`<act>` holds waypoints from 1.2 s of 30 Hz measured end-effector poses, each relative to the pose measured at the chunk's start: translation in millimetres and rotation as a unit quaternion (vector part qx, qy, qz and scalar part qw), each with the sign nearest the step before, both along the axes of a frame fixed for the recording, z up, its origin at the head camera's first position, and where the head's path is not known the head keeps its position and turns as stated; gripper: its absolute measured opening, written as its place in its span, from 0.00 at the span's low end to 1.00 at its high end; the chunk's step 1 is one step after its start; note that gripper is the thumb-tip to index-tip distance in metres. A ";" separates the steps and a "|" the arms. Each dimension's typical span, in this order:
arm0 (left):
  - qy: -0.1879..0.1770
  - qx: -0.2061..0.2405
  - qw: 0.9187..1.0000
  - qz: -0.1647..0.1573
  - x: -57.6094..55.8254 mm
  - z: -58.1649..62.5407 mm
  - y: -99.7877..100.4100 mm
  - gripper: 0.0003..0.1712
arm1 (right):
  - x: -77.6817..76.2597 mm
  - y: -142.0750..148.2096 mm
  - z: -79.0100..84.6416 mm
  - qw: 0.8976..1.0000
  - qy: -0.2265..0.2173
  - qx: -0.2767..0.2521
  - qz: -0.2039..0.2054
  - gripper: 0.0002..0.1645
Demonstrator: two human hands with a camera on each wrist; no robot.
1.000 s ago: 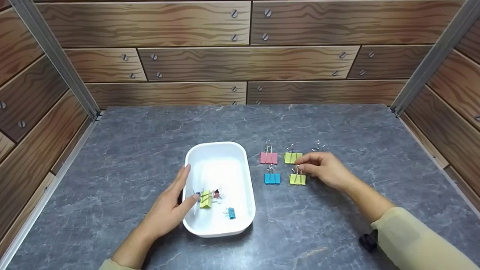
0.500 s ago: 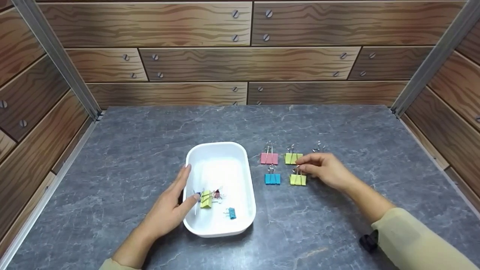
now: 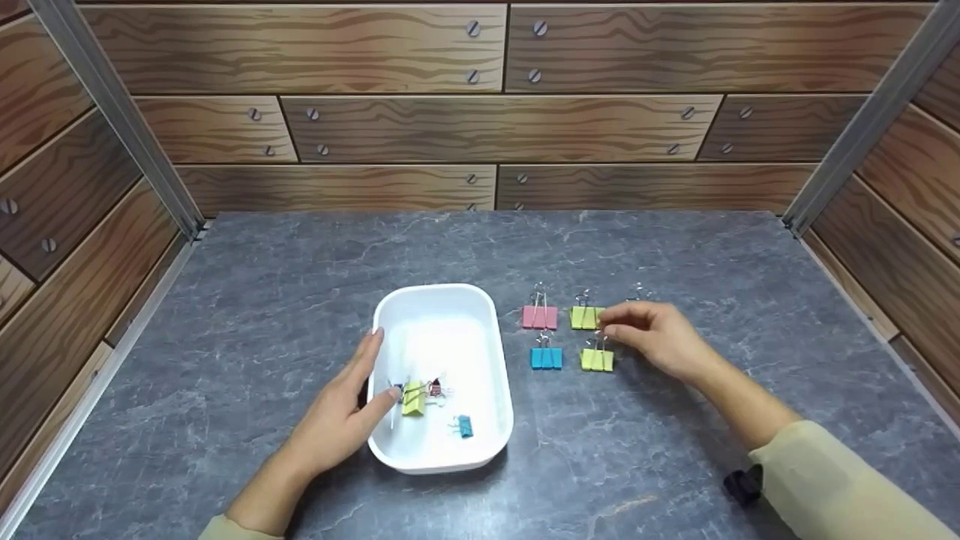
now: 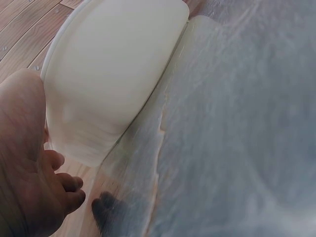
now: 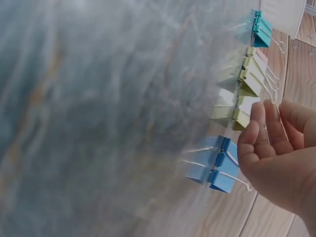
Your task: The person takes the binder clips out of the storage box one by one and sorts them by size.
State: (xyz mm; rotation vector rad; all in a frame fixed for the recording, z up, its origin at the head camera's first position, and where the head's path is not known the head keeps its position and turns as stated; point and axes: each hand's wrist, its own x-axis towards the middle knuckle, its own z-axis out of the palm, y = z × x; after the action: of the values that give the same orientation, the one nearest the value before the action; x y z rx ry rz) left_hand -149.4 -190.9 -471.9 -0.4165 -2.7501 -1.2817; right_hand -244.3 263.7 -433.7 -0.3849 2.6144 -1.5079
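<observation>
My left hand (image 3: 334, 412) rests at the left side of a white rectangular container (image 3: 439, 341), its thumb over the rim and fingers along the outside. Inside lie a yellow-green binder clip (image 3: 413, 399), a small teal one (image 3: 466, 427), a dark red one (image 3: 436, 388) and a mostly covered dark blue one. My right hand (image 3: 660, 337) hovers beside the front yellow binder clip (image 3: 597, 361), fingertips close to its wire handles and apparently apart from them. Behind stands another yellow-green binder clip (image 3: 585, 318). A blue binder clip (image 5: 222, 163) shows in the right wrist view, mostly hidden by the hand in the head view.
Left of the yellow clips stand a pink binder clip (image 3: 539, 317) and, before it, a teal-blue binder clip (image 3: 546, 358). All sit on a grey marbled table (image 3: 300, 262). Wood-patterned panels (image 3: 390, 127) enclose its back and sides.
My right hand has drawn back slightly to the right from the front yellow binder clip's handles, which its fingertips were at. The clip stays upright in place. My left hand stays at the container.
</observation>
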 end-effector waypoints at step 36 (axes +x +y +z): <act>-0.001 0.000 1.000 -0.008 0.1 1.9 -0.7 0.47 | 49.1 -196.5 15.7 0.975 0.036 -0.106 0.190 0.17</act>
State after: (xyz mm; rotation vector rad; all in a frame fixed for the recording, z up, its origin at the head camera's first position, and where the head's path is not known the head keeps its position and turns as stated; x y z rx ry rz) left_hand -149.3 -191.6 -470.0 -0.4380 -2.7533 -1.2878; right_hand -195.2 67.2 -417.9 -0.9154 2.2567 -1.6554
